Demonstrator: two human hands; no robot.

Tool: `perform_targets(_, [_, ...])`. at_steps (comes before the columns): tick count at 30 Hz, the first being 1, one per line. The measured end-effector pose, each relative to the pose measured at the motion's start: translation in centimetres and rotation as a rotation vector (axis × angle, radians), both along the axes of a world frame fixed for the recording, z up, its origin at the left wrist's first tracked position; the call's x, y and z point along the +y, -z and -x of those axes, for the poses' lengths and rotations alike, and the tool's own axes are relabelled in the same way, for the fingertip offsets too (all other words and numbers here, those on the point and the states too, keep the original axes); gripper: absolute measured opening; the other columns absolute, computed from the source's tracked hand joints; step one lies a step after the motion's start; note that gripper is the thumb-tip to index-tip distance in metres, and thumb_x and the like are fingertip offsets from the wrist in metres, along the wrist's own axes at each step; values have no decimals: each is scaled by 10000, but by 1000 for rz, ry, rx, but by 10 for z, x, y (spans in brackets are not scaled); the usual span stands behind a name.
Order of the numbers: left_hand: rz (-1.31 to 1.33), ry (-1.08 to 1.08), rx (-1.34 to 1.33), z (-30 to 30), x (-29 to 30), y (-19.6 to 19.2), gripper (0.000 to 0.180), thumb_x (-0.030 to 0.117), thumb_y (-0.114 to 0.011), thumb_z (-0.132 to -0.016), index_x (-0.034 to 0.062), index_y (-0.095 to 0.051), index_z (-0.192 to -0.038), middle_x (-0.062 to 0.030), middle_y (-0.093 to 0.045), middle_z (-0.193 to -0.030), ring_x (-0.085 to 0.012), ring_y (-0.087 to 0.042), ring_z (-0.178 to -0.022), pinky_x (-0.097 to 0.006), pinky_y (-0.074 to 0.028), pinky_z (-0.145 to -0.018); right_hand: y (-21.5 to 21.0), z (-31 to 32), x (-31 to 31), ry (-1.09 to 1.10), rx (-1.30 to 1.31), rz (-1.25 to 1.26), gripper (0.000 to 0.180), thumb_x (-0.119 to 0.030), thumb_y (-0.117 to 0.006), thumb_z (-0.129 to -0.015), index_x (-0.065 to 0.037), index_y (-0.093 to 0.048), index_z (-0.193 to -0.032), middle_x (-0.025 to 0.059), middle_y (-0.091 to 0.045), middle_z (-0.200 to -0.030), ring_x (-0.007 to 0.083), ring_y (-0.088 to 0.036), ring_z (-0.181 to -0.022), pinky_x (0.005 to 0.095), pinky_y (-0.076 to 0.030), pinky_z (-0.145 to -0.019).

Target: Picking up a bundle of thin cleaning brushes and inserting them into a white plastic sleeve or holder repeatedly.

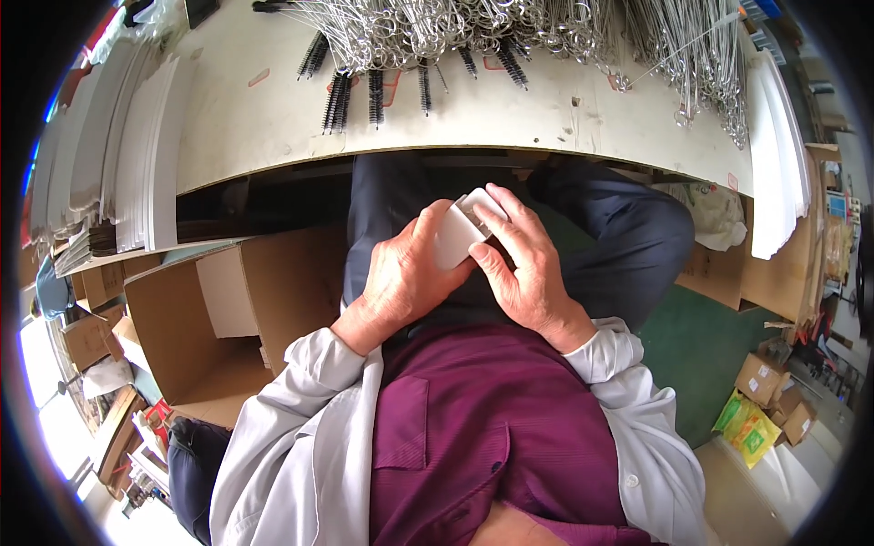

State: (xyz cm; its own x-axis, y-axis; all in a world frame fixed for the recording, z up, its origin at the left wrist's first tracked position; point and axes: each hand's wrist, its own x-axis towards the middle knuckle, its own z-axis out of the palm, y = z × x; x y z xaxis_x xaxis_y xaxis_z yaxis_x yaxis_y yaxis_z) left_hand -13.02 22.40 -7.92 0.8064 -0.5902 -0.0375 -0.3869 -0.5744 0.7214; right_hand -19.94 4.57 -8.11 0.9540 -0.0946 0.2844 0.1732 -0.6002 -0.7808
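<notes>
Above the dark-trousered lap (pixel 386 202), the left hand (pixel 408 275) is clasping a small, white, rectangular box (pixel 454 242) while the right hand (pixel 531 264) is gripping its other side (I'm guessing card). Steady, gentle pressure should be preventing dents.

- Two bare hands: one left hand (pixel 405 278) and one right hand (pixel 533 278).
- One small white box-like piece (pixel 458 232), partly covered.
- At least six black bristle brush heads (pixel 376 96); some overlap, so the exact number cannot be told.
- Silver metal wire loops (pixel 401 38): too many for counting.
- One large open brown cardboard box (pixel 300 296) at the left.
- Two dark blue trouser legs (pixel 642 232).
- One yellow-green plastic package (pixel 748 428).
</notes>
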Motion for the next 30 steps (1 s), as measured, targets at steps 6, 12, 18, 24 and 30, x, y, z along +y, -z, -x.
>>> perform_targets(6, [57,52,83,7,0,4,705,221,-860,-782,128,-493,-1377,-183,-725,-1109,-371,-742,-951,-444,-619,-772,-1,8,-19,-206,378,-518,275,-53,-574,-1015,46,-664,-1255,209,-699,-1203,314,-706,-1063,364,-554,-930])
perform_targets(12, [72,16,53,2,-3,4,646,242,-888,-781,124,-541,-1313,-189,-730,-1062,-375,-745,-927,-427,-618,-766,7,13,-2,-47,261,-478,232,-29,-622,-1010,21,-677,-1230,119,-770,-941,170,-741,-859,292,-571,-773])
perform_targets(18, [62,48,25,4,-4,6,550,239,-888,-776,112,-565,-1202,-175,-731,-1039,-371,-746,-892,-435,-617,-743,7,13,4,97,337,-727,192,-11,-643,-996,22,-665,-1184,120,-758,-891,97,-686,-797,269,-550,-704])
perform_targets(24, [92,40,32,11,-5,6,591,213,-853,-799,102,-499,-1258,-180,-726,-1008,-393,-740,-864,-457,-609,-697,-5,7,1,3,218,-118,199,-107,-680,-984,30,-710,-1125,169,-734,-870,242,-702,-717,332,-547,-651])
perform_targets(30, [28,-15,50,13,-6,7,623,210,-835,-801,36,-473,-1278,-180,-726,-979,-381,-742,-849,-452,-608,-676,6,8,11,48,176,-374,245,-164,-693,-991,36,-719,-1130,202,-751,-883,286,-755,-779,345,-579,-677])
